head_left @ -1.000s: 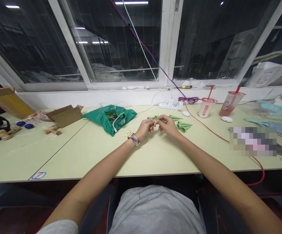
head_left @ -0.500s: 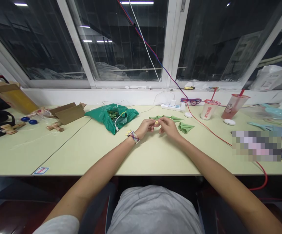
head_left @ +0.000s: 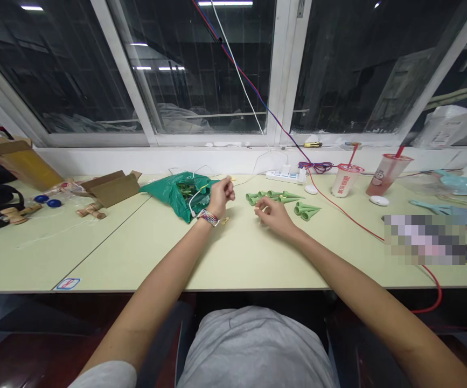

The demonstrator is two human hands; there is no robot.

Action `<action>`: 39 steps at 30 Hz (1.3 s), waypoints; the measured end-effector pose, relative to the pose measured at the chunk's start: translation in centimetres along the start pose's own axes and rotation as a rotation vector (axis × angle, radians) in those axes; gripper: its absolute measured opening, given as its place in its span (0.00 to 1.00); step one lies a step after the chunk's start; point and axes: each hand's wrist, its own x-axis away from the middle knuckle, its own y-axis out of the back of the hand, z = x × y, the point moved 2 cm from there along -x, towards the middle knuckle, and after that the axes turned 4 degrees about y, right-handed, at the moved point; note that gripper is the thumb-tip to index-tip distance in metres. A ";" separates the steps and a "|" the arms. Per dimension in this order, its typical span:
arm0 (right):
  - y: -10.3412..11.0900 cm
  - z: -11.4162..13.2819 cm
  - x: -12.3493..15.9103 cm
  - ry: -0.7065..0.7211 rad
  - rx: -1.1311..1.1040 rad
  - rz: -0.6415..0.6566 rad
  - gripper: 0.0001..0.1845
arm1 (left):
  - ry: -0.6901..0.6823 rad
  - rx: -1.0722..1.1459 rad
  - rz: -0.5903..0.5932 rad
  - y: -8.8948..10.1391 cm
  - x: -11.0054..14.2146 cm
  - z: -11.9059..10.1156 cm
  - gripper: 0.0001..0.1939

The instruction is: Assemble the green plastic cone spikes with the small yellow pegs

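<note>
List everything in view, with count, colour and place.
Open plastic bag: one, green, left of centre
Hollow cones: several, light green, right of centre
Small pieces: count unclear, yellow, right of the bag
Plastic cups with straws: two, whitish and pink, rear right
Rounded plastic pieces: two, white, near the cups
Power strip: one, white, rear
Cardboard boxes: two, brown, left
Balls: two, blue, far left
Wooden pieces: several, tan, far left
Plastic items: several, light blue, far right
Cables: several, red, blue, white, window to table
Pixelated patch: one, right
Tabletop: one, seamed, pale green, middle
Glass window: one, dark, behind
Wristband: one, multicoloured, left wrist
Shirt: one, grey, bottom
Left hand: one, bare, by the bag
Right hand: one, bare, near the cones
</note>
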 end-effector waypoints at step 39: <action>-7.4 1.7 -0.7 0.414 0.420 0.269 0.04 | 0.132 -1.344 0.439 11.6 8.1 -5.0 0.14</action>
